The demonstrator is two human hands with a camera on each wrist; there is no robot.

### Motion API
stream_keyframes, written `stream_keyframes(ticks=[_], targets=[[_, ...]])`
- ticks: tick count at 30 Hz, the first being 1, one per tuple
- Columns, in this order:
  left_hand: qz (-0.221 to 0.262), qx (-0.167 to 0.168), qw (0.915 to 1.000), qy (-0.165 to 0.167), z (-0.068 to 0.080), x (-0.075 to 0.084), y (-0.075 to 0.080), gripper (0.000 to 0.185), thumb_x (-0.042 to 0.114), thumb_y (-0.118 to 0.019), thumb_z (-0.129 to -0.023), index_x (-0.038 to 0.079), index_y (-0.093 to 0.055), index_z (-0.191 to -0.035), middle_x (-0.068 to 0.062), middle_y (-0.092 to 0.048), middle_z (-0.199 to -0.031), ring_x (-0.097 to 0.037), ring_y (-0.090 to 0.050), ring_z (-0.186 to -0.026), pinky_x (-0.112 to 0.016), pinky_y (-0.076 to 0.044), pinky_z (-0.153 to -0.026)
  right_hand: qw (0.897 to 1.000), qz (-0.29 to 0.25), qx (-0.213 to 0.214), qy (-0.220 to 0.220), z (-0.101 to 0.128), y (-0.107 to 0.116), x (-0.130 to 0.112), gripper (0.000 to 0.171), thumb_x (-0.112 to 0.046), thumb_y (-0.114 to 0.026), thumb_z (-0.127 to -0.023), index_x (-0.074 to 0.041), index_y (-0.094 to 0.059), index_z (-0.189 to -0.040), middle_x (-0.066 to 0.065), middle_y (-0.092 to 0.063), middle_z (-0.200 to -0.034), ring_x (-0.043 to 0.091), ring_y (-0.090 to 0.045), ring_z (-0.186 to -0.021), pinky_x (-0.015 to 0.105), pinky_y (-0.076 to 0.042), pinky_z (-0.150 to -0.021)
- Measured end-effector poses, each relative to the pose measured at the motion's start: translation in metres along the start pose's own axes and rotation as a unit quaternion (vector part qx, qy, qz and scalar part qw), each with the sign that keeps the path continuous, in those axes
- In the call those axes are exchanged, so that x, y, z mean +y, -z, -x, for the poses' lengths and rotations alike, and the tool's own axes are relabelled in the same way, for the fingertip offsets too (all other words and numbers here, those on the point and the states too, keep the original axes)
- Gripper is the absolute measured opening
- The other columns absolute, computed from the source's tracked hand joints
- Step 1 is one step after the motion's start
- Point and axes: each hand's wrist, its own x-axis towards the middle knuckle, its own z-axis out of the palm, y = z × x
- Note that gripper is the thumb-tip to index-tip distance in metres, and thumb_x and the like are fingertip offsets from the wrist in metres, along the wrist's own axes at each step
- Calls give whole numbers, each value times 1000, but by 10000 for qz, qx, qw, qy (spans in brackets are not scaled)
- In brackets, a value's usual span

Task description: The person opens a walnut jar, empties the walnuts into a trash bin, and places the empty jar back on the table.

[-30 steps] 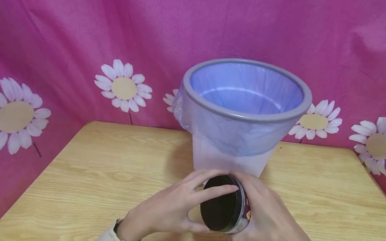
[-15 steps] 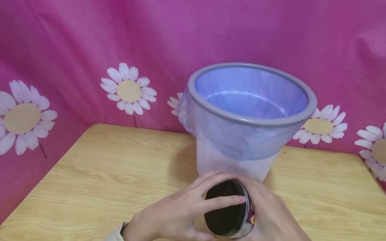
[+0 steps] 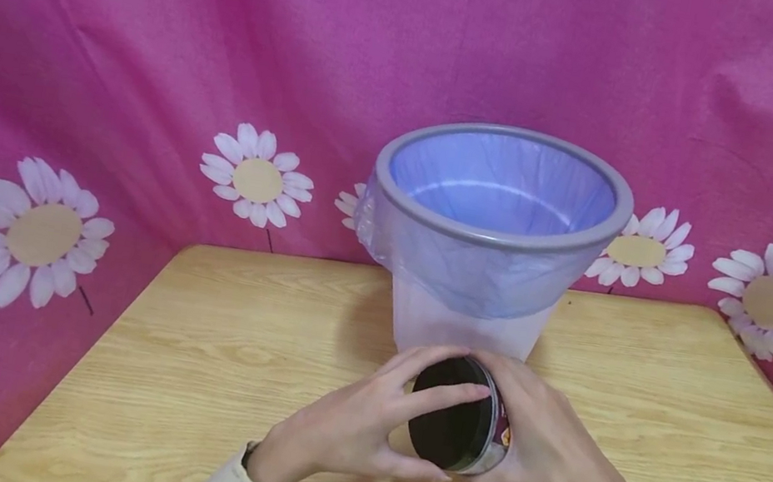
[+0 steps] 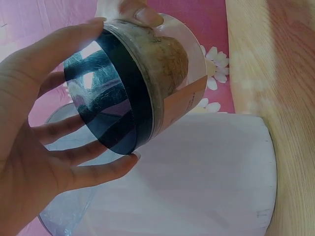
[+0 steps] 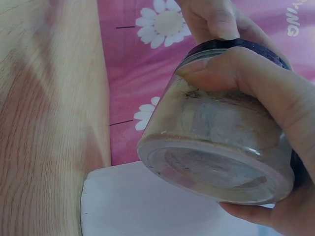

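Even, soft, bright light in the head view, faint shadow on the worktop (image 3: pixel 227 334) left of the bin (image 3: pixel 477 289), pale glare at its near edge, slight wide-angle curve, wrist views dimmer, close, soft-focused, worktop streaked with light and shade.

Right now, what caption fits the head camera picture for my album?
Two hands, left hand on the black lid and right hand round the jar, before a lined bin.

Both forearms are reaching forward and meeting in the middle, the left hand (image 3: pixel 356 430) curling its fingers (image 4: pixel 78 174) opposite the cupped, gripping right hand (image 3: pixel 543 451).
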Motion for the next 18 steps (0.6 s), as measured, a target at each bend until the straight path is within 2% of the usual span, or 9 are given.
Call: stream_keyframes(ticks=[10, 18], targets=[[-138, -165, 9997, -84, 1, 1, 1, 81, 35, -83, -74, 19, -43, -143, -13, -27, -151, -22, -27, -139, -28, -26, -113, 10000, 14, -30, -89, 1, 0, 0, 107, -33, -87, -34, -9, -50, -131, -3, -58, -119, 12, -56, -104, 39, -54, -79], [-161, -17, 9999, 19, 1, 2, 2, 84, 38, -83, -74, 17, -40, -144, -12, -28, -150, -24, -30, -138, -29, -28, -112, 10000, 24, 13, -47, 0, 0, -2, 109, -35, -88, -36, -10, -48, -134, -1, -58, -121, 13, -56, -105, 40, -54, -79]])
